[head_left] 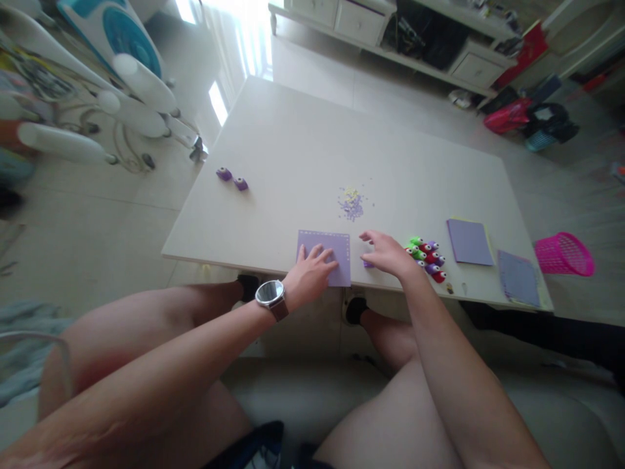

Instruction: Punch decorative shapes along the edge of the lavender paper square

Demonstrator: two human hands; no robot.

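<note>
My left hand [312, 270] lies flat with fingers spread on a purple sheet of paper [340, 277] at the table's front edge. Small cut-out marks run along the sheet's top and right edges. Just right of the sheet, my right hand [383, 253] is open, its thumb and fingers apart and curved. Partly hidden below its thumb is a small purple paper punch [368, 264]. Beyond the hands lies a loose heap of tiny purple and yellow paper bits [351, 205]. A cluster of red, green and purple punches [430, 256] sits right of my right hand.
Two purple punches [232, 178] stand at the table's left. To the right are a stack of purple paper [469, 241] and a second pile of sheets [518, 279]. A pink basket [564, 254] stands past the table's right edge. White furniture [359, 23] lines the back.
</note>
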